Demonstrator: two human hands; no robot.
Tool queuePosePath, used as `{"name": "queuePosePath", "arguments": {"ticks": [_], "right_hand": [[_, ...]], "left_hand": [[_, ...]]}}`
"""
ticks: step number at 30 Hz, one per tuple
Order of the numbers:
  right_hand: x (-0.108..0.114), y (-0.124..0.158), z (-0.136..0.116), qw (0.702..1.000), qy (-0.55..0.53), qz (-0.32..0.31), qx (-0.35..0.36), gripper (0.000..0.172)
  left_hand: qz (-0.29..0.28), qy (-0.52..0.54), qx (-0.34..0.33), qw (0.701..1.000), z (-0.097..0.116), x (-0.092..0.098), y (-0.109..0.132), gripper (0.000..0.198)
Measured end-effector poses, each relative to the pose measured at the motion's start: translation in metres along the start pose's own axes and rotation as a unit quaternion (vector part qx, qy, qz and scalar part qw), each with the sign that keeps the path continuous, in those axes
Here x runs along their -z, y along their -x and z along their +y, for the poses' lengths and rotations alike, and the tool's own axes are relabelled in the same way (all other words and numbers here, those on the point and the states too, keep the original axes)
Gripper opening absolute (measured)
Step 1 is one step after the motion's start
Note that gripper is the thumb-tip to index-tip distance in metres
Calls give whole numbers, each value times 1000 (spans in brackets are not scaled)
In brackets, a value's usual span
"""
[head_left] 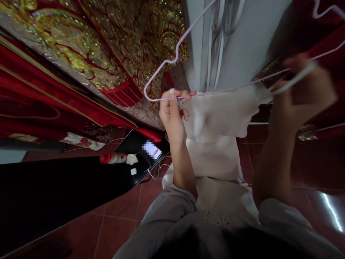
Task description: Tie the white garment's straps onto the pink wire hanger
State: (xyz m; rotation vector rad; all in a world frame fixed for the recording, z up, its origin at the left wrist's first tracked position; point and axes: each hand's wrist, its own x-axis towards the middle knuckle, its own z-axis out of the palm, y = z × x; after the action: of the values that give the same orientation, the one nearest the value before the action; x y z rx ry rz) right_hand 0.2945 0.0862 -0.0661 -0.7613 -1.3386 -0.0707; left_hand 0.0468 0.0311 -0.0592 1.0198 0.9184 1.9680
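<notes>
My left hand [172,106] is closed on the lower bar of a thin pale pink clothes hanger [159,68], with a bit of white band at its index finger. My right hand [309,86] is smeared by motion; a white strap [296,77] stretches across its closed fingers, near the right part of the hanger bar. Below the bar hangs a white garment [215,115], draped down in front of my body. Where the strap joins the garment is too blurred to make out.
Red and gold sequined costumes [134,46] hang at the left. A black table [67,190] bears a lit phone [155,151], a red-capped bottle [113,158] and a small white case [133,171]. Grey cabinet doors [237,46] stand ahead, above red floor tiles [121,201].
</notes>
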Motion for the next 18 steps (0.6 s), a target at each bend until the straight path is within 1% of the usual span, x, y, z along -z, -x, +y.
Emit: {"name": "queuePosePath", "arguments": {"ticks": [1,2,3,4,6,7,9,10,11,12,14,15,16,17,18], "right_hand": [[-6,2,-14,992,4,-113,-48,43],[-10,3,-25,981,5,-176,-76,43],[-14,4,-31,970,6,-222,-99,42],[-16,5,-34,964,5,-243,-106,42],[-15,7,-32,967,-8,-231,-106,39],[-14,8,-29,968,-13,-228,-105,38],[-11,10,-24,968,-15,-229,-102,37],[-10,12,-23,967,-16,-234,-101,37],[-10,14,-23,965,-15,-241,-103,38],[-11,16,-23,963,-12,-249,-107,37],[-13,19,-25,958,-5,-262,-116,38],[-14,20,-26,956,-2,-267,-120,38],[-15,22,-26,955,1,-268,-124,39],[-15,22,-26,955,4,-269,-128,41],[-14,22,-26,954,5,-271,-131,42]], "left_hand": [[2,-5,1,1000,0,0,1,39],[5,-10,1,1000,-1,0,1,37],[14,-16,-4,1000,-1,2,0,34],[29,-23,-16,999,-1,5,-1,30],[87,-43,-63,993,-1,16,-4,22],[127,-61,-96,985,-1,23,-7,20],[201,-106,-169,959,1,40,-13,19],[221,-126,-200,946,3,47,-16,18],[218,-143,-227,938,5,54,-19,16],[187,-156,-247,938,8,58,-23,18],[75,-183,-255,946,18,61,-30,40],[16,-204,-242,949,24,59,-34,49],[-31,-227,-222,948,31,56,-38,53],[-62,-252,-197,945,38,50,-43,52],[-79,-276,-170,943,45,44,-48,48]]}}
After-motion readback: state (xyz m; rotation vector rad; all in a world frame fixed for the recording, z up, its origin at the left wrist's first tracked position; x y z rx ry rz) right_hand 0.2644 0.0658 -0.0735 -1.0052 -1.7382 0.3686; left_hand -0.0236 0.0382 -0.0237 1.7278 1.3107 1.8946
